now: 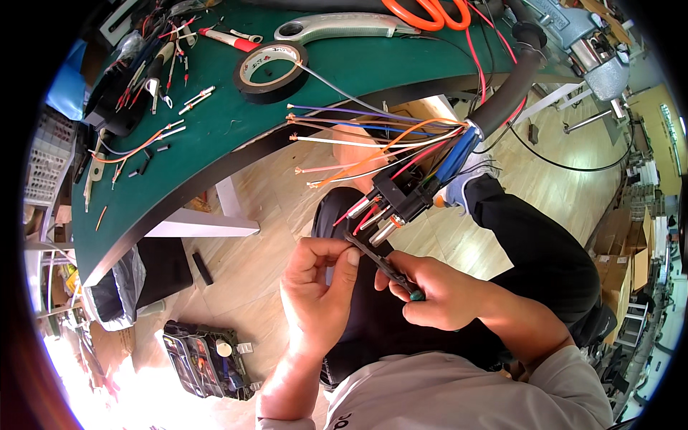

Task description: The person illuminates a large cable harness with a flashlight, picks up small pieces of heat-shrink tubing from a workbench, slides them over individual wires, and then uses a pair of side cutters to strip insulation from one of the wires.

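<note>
My right hand point(448, 290) is closed round slim dark pliers point(383, 264) with a green handle end. Their narrow tip reaches the fingertips of my left hand point(319, 287). My left thumb and index finger pinch together at that tip; what lies between them is too small to make out. Just beyond the tool hangs a black connector block point(401, 192) with metal pins and red wires. It is joined to a thick black cable point(517, 93). Several loose wires point(373, 143) in white, orange, blue, purple and brown fan out leftward from the cable's end, their copper tips bare.
A green-topped workbench point(208, 136) curves ahead. On it lie a roll of black tape point(271, 72), a large grey-handled tool point(344, 27), orange-handled scissors point(430, 11) and wire scraps point(136, 152). A vise point(605, 64) stands far right. An open tool bag point(204, 358) sits on the floor.
</note>
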Tool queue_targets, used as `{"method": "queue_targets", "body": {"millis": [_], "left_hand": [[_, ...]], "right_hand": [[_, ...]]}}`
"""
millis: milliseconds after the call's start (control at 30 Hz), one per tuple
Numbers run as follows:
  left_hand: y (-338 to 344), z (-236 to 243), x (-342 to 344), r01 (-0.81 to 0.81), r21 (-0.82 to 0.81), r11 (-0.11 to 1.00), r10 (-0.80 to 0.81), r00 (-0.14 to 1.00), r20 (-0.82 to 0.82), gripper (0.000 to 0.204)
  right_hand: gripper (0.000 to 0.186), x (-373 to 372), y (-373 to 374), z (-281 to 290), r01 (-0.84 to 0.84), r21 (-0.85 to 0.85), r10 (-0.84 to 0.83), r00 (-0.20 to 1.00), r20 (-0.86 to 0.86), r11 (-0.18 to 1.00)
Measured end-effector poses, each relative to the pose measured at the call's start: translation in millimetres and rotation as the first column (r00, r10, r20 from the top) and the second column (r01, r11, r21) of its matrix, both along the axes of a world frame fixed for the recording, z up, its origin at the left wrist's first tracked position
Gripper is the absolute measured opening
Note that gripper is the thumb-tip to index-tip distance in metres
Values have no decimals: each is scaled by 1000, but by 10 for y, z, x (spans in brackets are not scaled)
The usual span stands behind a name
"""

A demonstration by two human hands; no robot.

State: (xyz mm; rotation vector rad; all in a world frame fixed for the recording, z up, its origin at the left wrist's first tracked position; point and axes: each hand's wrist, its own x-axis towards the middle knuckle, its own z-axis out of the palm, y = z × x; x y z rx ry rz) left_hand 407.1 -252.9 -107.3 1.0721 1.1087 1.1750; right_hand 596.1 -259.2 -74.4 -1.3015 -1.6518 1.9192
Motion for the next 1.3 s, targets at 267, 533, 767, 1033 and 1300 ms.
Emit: {"method": "queue_targets", "body": {"millis": [267, 533, 767, 1033, 1300], "left_hand": [[-4, 6, -6, 2, 4, 1000, -2, 1000, 2, 10], [-1, 1, 11, -6, 27, 1000, 6, 1000, 0, 10], [-8, -19, 3, -7, 16, 1000, 7, 1000, 25, 8], [-10, -20, -7, 19, 9, 1000, -20, 998, 53, 8], [-3, 5, -10, 20, 12, 1000, -20, 999, 28, 7]], "right_hand": [[33, -10, 22, 36, -11, -6, 12, 1000, 25, 1000], [30, 4, 0, -30, 0, 9, 0, 1000, -11, 1000], [31, -5, 21, 26, 13, -107, -20, 997, -72, 994], [33, -21, 35, 90, 48, -301, -83, 991, -105, 952], [34, -35, 19, 64, 58, -257, -94, 987, -128, 965]]}}
